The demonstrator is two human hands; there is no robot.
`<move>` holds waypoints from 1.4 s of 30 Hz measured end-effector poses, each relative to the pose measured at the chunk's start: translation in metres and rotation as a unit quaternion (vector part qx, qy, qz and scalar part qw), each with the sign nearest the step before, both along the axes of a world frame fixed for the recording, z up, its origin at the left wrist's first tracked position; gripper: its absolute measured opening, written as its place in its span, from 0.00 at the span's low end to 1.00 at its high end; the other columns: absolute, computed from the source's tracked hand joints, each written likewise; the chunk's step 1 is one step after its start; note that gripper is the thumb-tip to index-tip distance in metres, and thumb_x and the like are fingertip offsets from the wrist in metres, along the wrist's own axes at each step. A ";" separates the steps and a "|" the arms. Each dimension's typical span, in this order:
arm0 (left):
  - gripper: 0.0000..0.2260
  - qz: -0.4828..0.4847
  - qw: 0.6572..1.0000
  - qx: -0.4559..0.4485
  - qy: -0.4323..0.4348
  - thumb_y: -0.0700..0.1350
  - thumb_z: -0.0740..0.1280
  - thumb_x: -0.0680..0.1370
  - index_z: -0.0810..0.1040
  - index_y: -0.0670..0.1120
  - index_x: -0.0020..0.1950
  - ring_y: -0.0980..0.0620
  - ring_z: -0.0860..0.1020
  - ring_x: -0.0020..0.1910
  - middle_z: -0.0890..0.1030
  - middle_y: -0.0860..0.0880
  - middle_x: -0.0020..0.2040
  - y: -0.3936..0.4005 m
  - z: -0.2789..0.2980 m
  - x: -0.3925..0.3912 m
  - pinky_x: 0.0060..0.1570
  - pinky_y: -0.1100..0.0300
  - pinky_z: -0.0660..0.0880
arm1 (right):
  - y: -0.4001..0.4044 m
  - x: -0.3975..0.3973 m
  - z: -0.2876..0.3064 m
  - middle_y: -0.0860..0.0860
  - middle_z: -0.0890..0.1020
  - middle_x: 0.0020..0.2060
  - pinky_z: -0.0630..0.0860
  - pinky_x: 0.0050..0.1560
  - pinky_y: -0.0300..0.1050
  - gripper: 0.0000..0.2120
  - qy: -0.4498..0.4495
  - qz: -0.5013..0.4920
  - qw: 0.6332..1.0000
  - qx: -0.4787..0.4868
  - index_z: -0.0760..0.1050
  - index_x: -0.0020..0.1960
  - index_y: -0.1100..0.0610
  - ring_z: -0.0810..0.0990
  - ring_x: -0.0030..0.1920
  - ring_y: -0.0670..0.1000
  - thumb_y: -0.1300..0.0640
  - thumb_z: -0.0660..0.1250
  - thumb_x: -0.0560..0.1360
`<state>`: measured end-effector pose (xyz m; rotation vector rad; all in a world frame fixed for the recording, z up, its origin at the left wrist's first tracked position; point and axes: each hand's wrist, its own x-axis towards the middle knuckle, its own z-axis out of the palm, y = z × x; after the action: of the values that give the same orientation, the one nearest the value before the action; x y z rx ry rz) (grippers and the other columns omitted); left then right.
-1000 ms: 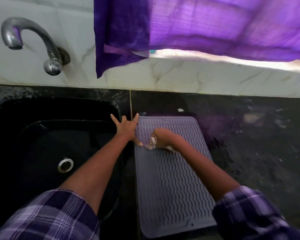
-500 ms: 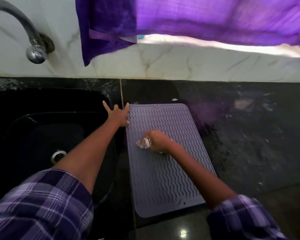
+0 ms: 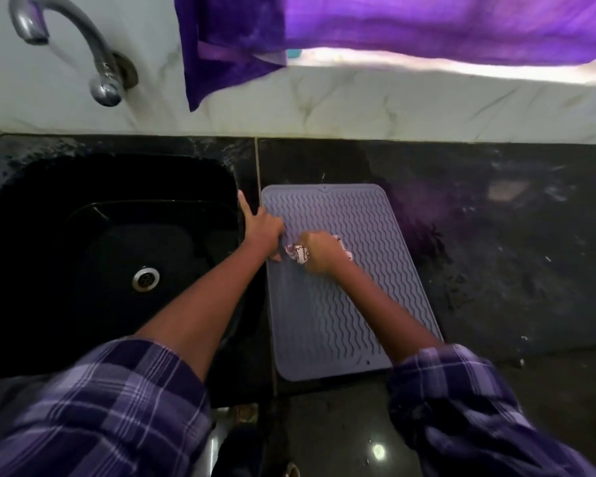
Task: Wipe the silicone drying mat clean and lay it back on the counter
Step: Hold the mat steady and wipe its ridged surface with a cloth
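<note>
Right hand: fingers curling round a bunched patterned cloth, pressing it onto the drying mat.
Left hand: fingers spread, resting at the mat's left edge.
Mat: lying flat on the dark counter, bare counter running along its right side.
Sink: holding only its drain.
Change: cloth is sitting nearer the left hand than before.

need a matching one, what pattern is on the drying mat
Wavy zigzag ridges on a plain lilac-grey drying mat, clearest in the head view.
</note>
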<state>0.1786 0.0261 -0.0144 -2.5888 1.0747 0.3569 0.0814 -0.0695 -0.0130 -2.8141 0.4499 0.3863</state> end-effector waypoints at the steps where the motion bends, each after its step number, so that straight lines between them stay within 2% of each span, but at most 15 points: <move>1: 0.25 -0.004 1.000 0.000 -0.004 0.59 0.75 0.66 0.79 0.53 0.61 0.47 0.67 0.69 0.78 0.50 0.60 -0.001 0.001 -0.001 0.66 0.26 0.38 | 0.003 -0.017 -0.001 0.61 0.80 0.56 0.76 0.57 0.50 0.15 0.006 0.009 1.000 0.013 0.76 0.57 0.62 0.79 0.56 0.59 0.55 0.66 0.75; 5: 0.25 -0.003 1.000 -0.009 0.005 0.59 0.72 0.69 0.76 0.53 0.64 0.47 0.64 0.71 0.77 0.48 0.62 0.006 0.003 -0.006 0.67 0.25 0.39 | 0.014 -0.064 0.004 0.58 0.80 0.58 0.74 0.61 0.52 0.17 0.096 0.081 0.991 0.045 0.77 0.60 0.61 0.78 0.58 0.57 0.54 0.66 0.75; 7: 0.24 0.004 0.999 -0.025 0.023 0.58 0.71 0.71 0.74 0.53 0.65 0.46 0.61 0.71 0.75 0.47 0.64 0.011 0.006 -0.013 0.66 0.24 0.41 | 0.011 -0.050 0.020 0.58 0.82 0.51 0.76 0.57 0.51 0.17 0.132 0.083 0.986 0.052 0.78 0.56 0.64 0.80 0.50 0.55 0.51 0.68 0.74; 9: 0.23 0.018 0.997 -0.065 0.032 0.56 0.73 0.70 0.76 0.51 0.63 0.45 0.61 0.71 0.74 0.46 0.63 0.016 0.010 -0.028 0.66 0.24 0.42 | 0.010 -0.029 0.034 0.58 0.82 0.44 0.76 0.51 0.50 0.17 0.073 0.054 0.995 0.040 0.79 0.50 0.64 0.78 0.44 0.54 0.49 0.69 0.74; 11: 0.23 0.041 0.995 -0.075 0.049 0.56 0.74 0.68 0.78 0.51 0.60 0.46 0.62 0.70 0.76 0.47 0.61 0.026 0.008 -0.045 0.66 0.24 0.41 | 0.012 -0.012 0.031 0.59 0.82 0.47 0.76 0.53 0.50 0.15 -0.004 0.002 1.000 0.025 0.79 0.51 0.62 0.80 0.48 0.56 0.50 0.67 0.75; 15: 0.30 0.042 0.997 -0.041 0.055 0.61 0.74 0.66 0.75 0.52 0.65 0.46 0.62 0.71 0.76 0.48 0.63 0.041 -0.005 -0.067 0.64 0.24 0.38 | 0.032 -0.033 -0.001 0.56 0.79 0.59 0.71 0.63 0.50 0.14 0.000 0.030 0.994 -0.101 0.76 0.61 0.57 0.74 0.61 0.57 0.57 0.62 0.77; 18: 0.28 0.041 0.997 -0.058 0.040 0.62 0.73 0.66 0.76 0.53 0.63 0.46 0.61 0.71 0.76 0.48 0.62 0.044 -0.010 -0.065 0.64 0.25 0.37 | 0.037 -0.072 -0.013 0.55 0.78 0.61 0.69 0.62 0.46 0.18 -0.047 0.075 0.991 -0.096 0.76 0.64 0.53 0.73 0.61 0.56 0.60 0.65 0.75; 21: 0.28 0.033 0.998 -0.045 0.036 0.63 0.72 0.67 0.76 0.53 0.63 0.47 0.63 0.70 0.77 0.48 0.61 0.045 -0.008 -0.067 0.65 0.25 0.37 | 0.048 -0.112 -0.010 0.55 0.79 0.60 0.71 0.62 0.48 0.19 -0.011 0.095 0.993 -0.063 0.76 0.64 0.55 0.73 0.62 0.56 0.59 0.66 0.74; 25: 0.28 0.001 1.000 0.000 -0.024 0.64 0.71 0.67 0.77 0.50 0.61 0.46 0.65 0.67 0.78 0.48 0.57 0.043 -0.003 -0.076 0.64 0.24 0.40 | 0.060 -0.135 0.013 0.58 0.80 0.55 0.75 0.56 0.48 0.18 0.113 0.127 0.985 -0.024 0.76 0.61 0.61 0.78 0.56 0.56 0.55 0.67 0.73; 27: 0.26 -0.019 0.998 0.006 -0.052 0.63 0.72 0.67 0.79 0.50 0.58 0.46 0.66 0.67 0.78 0.49 0.55 0.040 0.002 -0.087 0.64 0.23 0.41 | 0.057 -0.121 0.030 0.55 0.81 0.47 0.75 0.51 0.46 0.14 0.142 0.131 0.981 -0.003 0.78 0.54 0.61 0.78 0.49 0.54 0.53 0.69 0.73; 29: 0.23 -0.014 0.999 0.000 -0.051 0.61 0.74 0.66 0.80 0.50 0.56 0.46 0.65 0.67 0.78 0.50 0.54 0.040 0.002 -0.097 0.64 0.22 0.42 | 0.053 -0.102 0.037 0.53 0.78 0.37 0.71 0.42 0.44 0.10 0.087 0.094 0.992 0.008 0.76 0.39 0.57 0.76 0.43 0.54 0.52 0.69 0.74; 30: 0.23 -0.002 0.999 0.002 -0.038 0.60 0.74 0.66 0.80 0.50 0.56 0.46 0.65 0.68 0.78 0.50 0.55 0.040 0.000 -0.101 0.63 0.21 0.41 | 0.051 -0.094 0.035 0.55 0.79 0.37 0.71 0.42 0.45 0.10 0.044 0.067 0.997 0.011 0.75 0.38 0.57 0.78 0.43 0.55 0.53 0.68 0.74; 34: 0.23 0.028 1.000 -0.012 -0.001 0.59 0.74 0.67 0.79 0.52 0.58 0.47 0.65 0.68 0.78 0.49 0.57 0.046 -0.007 -0.106 0.64 0.23 0.40 | 0.059 -0.098 0.005 0.58 0.80 0.57 0.73 0.59 0.49 0.14 0.008 0.040 0.997 -0.060 0.76 0.59 0.60 0.75 0.60 0.58 0.57 0.65 0.75; 39: 0.23 0.020 0.999 -0.027 0.007 0.61 0.73 0.67 0.79 0.52 0.58 0.47 0.66 0.67 0.79 0.49 0.56 0.050 -0.009 -0.101 0.64 0.24 0.38 | 0.064 -0.154 -0.003 0.59 0.82 0.55 0.74 0.60 0.51 0.16 0.045 0.060 0.997 0.000 0.78 0.60 0.59 0.77 0.57 0.59 0.56 0.65 0.74; 42: 0.24 0.019 0.999 -0.036 0.013 0.61 0.73 0.67 0.78 0.52 0.59 0.47 0.65 0.67 0.78 0.48 0.57 0.051 -0.010 -0.101 0.64 0.24 0.38 | 0.065 -0.168 0.005 0.59 0.82 0.50 0.78 0.53 0.50 0.14 0.097 0.091 0.991 0.010 0.78 0.57 0.62 0.79 0.51 0.56 0.61 0.66 0.72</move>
<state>0.0780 0.0772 -0.0245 -2.6781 1.0663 0.3679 -0.0862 -0.0048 -0.0077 -2.8182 0.2252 0.7041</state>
